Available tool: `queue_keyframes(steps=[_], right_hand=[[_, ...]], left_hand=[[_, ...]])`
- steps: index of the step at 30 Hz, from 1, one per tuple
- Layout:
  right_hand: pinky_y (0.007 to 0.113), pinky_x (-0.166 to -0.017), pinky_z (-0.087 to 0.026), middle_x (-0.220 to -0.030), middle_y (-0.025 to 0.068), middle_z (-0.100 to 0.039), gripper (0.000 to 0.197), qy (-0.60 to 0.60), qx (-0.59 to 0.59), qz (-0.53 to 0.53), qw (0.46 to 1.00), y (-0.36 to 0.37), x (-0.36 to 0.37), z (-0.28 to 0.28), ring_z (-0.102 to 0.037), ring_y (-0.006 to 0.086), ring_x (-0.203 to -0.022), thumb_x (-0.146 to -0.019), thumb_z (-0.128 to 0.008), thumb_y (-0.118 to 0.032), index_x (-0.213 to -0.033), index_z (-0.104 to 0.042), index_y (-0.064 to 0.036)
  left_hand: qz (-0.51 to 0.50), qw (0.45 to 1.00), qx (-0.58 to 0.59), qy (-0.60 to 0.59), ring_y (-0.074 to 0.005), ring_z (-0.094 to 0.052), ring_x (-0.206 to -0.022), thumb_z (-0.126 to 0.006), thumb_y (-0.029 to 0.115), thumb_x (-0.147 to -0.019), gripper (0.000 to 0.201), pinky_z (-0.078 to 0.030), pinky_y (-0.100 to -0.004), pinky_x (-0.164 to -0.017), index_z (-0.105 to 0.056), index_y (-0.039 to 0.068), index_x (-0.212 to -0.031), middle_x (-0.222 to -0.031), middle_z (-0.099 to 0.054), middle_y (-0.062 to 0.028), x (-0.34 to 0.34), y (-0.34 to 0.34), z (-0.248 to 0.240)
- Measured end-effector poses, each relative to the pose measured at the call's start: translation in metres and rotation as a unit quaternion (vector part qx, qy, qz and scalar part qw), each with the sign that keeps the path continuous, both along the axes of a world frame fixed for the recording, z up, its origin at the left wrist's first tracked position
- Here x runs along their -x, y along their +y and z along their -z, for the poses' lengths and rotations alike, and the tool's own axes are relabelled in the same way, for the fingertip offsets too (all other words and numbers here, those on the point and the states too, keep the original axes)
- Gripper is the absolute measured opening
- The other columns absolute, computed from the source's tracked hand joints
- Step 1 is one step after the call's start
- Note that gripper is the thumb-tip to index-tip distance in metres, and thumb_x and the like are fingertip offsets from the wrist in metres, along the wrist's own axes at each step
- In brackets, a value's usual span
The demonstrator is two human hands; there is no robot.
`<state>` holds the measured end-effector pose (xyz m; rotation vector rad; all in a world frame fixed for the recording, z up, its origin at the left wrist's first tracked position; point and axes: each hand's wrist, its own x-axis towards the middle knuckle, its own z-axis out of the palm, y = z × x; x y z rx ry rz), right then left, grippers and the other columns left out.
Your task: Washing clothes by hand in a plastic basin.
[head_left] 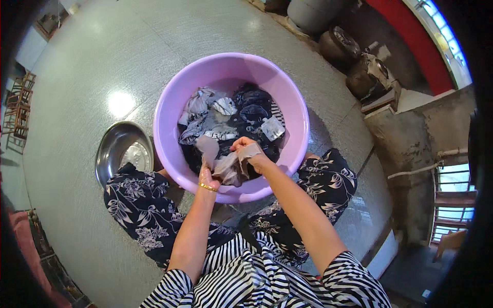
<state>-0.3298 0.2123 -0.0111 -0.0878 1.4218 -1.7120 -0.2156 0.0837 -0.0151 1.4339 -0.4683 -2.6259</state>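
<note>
Between my knees stands a round purple plastic tub [172, 113] holding wet clothes. Both my hands are over its near side, gripping a greyish-beige wet cloth [229, 168]. My left hand [208, 177], with a gold bangle at the wrist, is closed on the cloth's left part. My right hand [251, 153] pinches its right part, and a fold hangs over that hand. Beneath lie dark garments [251, 113], some with white prints, and grey garments [203, 105] to the left. A small pale, squarish piece [272, 128] rests on the dark clothes at the right; its kind is unclear.
A shiny steel basin [110, 151] sits on the grey floor [72, 169] left of the tub, beside my knee. Dark round pots [339, 46] and a grey bucket-like container [313, 13] stand at the far right. Wooden chairs [19, 110] are at the far left.
</note>
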Motion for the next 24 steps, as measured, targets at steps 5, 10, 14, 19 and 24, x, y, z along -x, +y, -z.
queue_keyframes(steps=[5, 10, 14, 19, 24], right_hand=[[0.043, -0.073, -0.044, -0.091, 0.0181, -0.055, 0.022, 0.422, -0.447, -0.113, 0.781, 0.058, 0.027, 0.079, -0.053, 0.0354, -0.088, -0.066, -0.057, -0.011, -0.087, -0.056, -0.0027], [0.039, -0.079, -0.037, -0.087, 0.0142, -0.056, 0.019, 0.562, -0.463, -0.071, 0.681, 0.069, 0.038, 0.102, -0.053, 0.028, -0.086, -0.07, -0.055, -0.013, -0.086, -0.054, -0.0033], [0.041, -0.079, -0.035, -0.084, 0.0116, -0.058, 0.017, 0.505, -0.499, -0.188, 0.679, 0.059, 0.048, 0.119, -0.054, 0.0252, -0.087, -0.073, -0.052, -0.015, -0.087, -0.054, -0.0057], [0.051, -0.09, -0.027, -0.101, 0.0129, -0.059, 0.026, 0.329, -0.52, -0.227, 0.755, 0.048, 0.059, 0.141, -0.054, 0.0278, -0.098, -0.075, -0.045, -0.017, -0.091, -0.061, -0.0057], [0.056, -0.087, -0.027, -0.097, 0.0101, -0.061, 0.025, 0.281, -0.498, -0.279, 0.772, 0.061, 0.074, 0.182, -0.055, 0.0275, -0.096, -0.075, -0.049, -0.027, -0.091, -0.061, -0.0117]], left_hand=[[-0.013, 0.997, 0.021, -0.071, -0.0253, -0.057, -0.093, -0.058, 0.043, -0.076, 0.043, -0.045, -0.0447, -0.082, -0.054, 0.012, -0.106, -0.102, -0.058, -0.0076, 0.004, 0.0, -0.006], [0.015, 0.996, 0.047, -0.072, -0.0247, -0.055, -0.095, -0.059, 0.039, -0.078, 0.043, -0.044, -0.0451, -0.084, -0.052, 0.01, -0.108, -0.106, -0.056, -0.0075, 0.003, -0.001, 0.004], [0.087, 0.979, 0.154, -0.103, -0.0214, -0.05, -0.103, -0.057, 0.03, -0.079, 0.044, -0.04, -0.0388, -0.091, -0.046, 0.009, -0.117, -0.112, -0.053, -0.0058, -0.001, -0.003, 0.02], [0.126, 0.981, 0.13, -0.068, -0.0199, -0.051, -0.101, -0.06, 0.021, -0.078, 0.043, -0.04, -0.036, -0.089, -0.046, 0.011, -0.117, -0.109, -0.054, -0.0058, -0.013, -0.017, 0.032], [0.13, 0.976, 0.156, -0.08, -0.0185, -0.051, -0.098, -0.064, 0.016, -0.076, 0.038, -0.04, -0.0348, -0.087, -0.048, 0.009, -0.11, -0.105, -0.055, -0.0046, -0.002, -0.003, 0.018]])
